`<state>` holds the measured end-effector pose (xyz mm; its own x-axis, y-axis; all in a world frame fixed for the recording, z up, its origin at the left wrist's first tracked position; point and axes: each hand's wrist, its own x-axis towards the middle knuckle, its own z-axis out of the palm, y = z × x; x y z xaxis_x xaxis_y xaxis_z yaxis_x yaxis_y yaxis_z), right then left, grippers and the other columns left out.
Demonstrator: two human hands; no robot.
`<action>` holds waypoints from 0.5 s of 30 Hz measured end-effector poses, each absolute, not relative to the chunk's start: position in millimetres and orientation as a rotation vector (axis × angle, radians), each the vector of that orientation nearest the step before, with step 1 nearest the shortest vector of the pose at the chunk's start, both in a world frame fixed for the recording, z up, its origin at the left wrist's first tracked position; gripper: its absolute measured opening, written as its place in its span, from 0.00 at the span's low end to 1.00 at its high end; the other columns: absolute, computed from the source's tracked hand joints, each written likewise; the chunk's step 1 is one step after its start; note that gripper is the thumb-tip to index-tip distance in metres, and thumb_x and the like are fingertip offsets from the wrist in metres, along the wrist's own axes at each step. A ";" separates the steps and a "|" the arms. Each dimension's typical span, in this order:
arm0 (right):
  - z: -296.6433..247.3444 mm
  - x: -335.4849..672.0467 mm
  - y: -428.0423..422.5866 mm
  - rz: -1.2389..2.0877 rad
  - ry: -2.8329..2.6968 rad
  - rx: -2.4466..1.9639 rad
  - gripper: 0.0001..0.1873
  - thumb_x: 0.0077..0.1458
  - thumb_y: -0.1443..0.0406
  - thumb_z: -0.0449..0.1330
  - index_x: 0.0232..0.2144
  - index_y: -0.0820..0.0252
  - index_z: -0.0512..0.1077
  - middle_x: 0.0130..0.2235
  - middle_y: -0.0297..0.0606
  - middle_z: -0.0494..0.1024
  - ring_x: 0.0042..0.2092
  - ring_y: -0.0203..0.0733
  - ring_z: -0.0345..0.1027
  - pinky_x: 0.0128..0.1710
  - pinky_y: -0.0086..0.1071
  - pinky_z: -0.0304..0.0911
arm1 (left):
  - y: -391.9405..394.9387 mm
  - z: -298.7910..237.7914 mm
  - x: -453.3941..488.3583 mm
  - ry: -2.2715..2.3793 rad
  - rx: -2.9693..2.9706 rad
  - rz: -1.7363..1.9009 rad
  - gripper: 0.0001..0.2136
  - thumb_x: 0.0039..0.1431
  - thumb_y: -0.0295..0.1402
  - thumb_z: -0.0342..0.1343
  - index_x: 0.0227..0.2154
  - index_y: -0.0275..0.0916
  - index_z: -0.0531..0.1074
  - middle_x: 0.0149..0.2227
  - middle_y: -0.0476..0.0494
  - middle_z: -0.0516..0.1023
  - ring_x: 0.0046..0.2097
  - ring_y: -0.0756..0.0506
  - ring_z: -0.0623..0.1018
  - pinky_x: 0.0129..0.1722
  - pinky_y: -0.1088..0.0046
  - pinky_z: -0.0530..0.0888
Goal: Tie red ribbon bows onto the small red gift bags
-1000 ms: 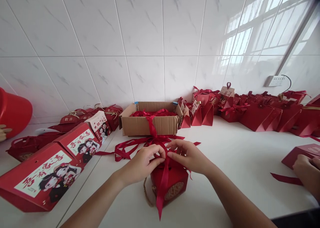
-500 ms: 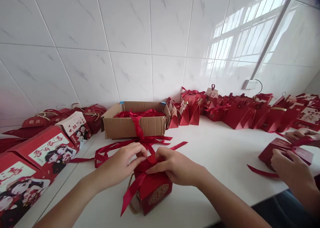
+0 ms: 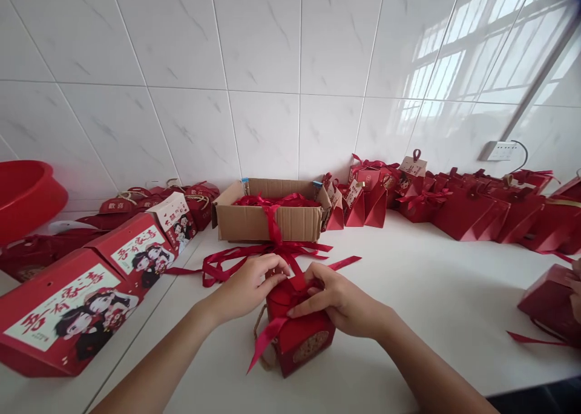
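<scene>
A small red gift box point(image 3: 305, 340) with a gold oval pattern stands on the white table in front of me, a twine cord hanging at its left side. Red ribbon point(image 3: 269, 339) lies across its top, one tail dangling down the left front. My left hand point(image 3: 256, 284) is at the box's back left top edge, thumb and fingertips pinched on the ribbon. From the right, my right hand point(image 3: 330, 299) grips the ribbon on top, with its index finger and thumb bent over the box. The ribbon's crossing is partly hidden under my fingers.
Behind the box, a cardboard box point(image 3: 290, 223) holds red ribbons, some trailing onto the table point(image 3: 399, 317). Printed red boxes point(image 3: 63, 317) line the left, near a red basin point(image 3: 27, 196). Several red bags point(image 3: 467, 208) stand along the wall. Another person's hand point(image 3: 575, 290) touches a red box point(image 3: 547, 302).
My view has turned left, bringing the red basin in and moving the other person's hands mostly out. Both my hands stay at the gift box's top with only slight finger movement.
</scene>
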<state>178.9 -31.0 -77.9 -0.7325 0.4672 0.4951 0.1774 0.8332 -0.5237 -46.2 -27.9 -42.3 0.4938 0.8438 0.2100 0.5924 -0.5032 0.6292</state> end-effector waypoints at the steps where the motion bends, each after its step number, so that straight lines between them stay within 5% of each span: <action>1: -78.2 178.7 -31.2 0.622 -2.359 -0.473 0.28 0.55 0.80 0.48 0.44 0.48 0.77 0.38 0.40 0.63 0.40 0.38 0.60 0.39 0.33 0.66 | -27.7 -44.3 -46.9 1.186 2.246 0.711 0.08 0.63 0.35 0.47 0.34 0.42 0.71 0.36 0.49 0.75 0.40 0.46 0.74 0.42 0.71 0.69; 15: -77.5 179.3 -31.4 0.767 -2.305 -0.492 0.29 0.56 0.80 0.46 0.43 0.46 0.78 0.40 0.40 0.63 0.43 0.39 0.61 0.46 0.37 0.67 | -37.6 -47.4 -48.1 0.964 2.091 0.662 0.16 0.65 0.42 0.44 0.27 0.41 0.70 0.53 0.41 0.68 0.59 0.41 0.64 0.57 0.62 0.64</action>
<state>179.3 -31.4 -77.5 -0.7176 0.5207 0.4625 0.1400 0.7584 -0.6366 -48.1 -37.6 -47.4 0.5869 0.7965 0.1453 0.4212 -0.4537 0.7853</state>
